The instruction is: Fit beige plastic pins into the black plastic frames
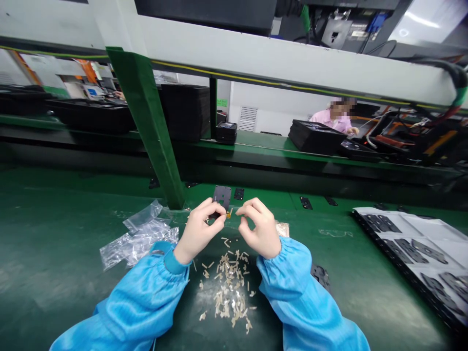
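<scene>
Right, I'm looking down at the green desk (54, 234) from the head camera, and both hands are working together just beyond the middle of the desk, toward its far edge. The left hand (199, 233) has its fingers curled and clenched on the lower part of a dark metal plate (222, 197), which stands tilted up with its top against the green behind it. The right hand (258, 229) sits just beside it, its fingertips (245, 210) pinched together next to a tiny amber scrap (229, 213) at the plate's lower edge; I can't tell from here whether those fingers have hold of anything. Below the hands, toward the near edge, lies a loose heap of tan film strips (230, 287), between the two blue sleeves (292, 287). Crumpled clear plastic bags (139, 239) lie left of the left hand, and a few small dark plates (239, 194) are spread along the far edge. At the right edge, a black tray (409, 253) lined with white sheets carries rows of dark parts. Across the line, a co-worker in a pink top (332, 119) sits beyond a stack of black trays (316, 136).
</scene>
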Demonstrator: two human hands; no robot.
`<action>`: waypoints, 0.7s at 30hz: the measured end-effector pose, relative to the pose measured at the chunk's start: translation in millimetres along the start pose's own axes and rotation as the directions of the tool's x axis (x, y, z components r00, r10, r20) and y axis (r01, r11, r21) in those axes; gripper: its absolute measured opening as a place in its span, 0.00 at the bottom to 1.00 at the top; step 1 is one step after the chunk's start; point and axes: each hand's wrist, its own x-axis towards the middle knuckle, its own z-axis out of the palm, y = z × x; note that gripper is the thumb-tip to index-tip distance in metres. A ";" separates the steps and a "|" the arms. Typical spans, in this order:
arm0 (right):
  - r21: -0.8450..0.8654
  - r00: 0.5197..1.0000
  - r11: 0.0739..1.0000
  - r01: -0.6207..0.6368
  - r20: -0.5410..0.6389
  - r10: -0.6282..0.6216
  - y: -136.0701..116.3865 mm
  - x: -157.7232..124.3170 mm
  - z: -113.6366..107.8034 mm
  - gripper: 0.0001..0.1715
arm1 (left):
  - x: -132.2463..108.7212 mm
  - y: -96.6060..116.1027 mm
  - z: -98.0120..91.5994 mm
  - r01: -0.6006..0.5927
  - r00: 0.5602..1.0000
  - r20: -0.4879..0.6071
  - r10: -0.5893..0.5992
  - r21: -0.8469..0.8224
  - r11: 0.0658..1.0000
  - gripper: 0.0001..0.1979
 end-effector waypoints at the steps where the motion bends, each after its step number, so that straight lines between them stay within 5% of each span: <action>1: 0.037 1.000 0.999 0.012 -0.001 -0.012 -3.5 0.5 -3.6 0.13 | -0.8 3.2 -2.8 -0.013 1.000 0.000 0.013 -0.009 1.000 0.07; 14: 0.230 0.999 0.973 0.022 -0.032 -0.015 -32.1 2.1 -21.7 0.05 | -11.7 32.1 -16.3 -0.164 0.985 -0.049 0.166 0.036 0.986 0.06; 21: 0.191 0.999 0.981 0.035 -0.024 -0.031 -34.5 0.3 -21.5 0.05 | -16.2 36.8 -14.8 -0.207 0.975 -0.060 0.213 0.104 0.973 0.06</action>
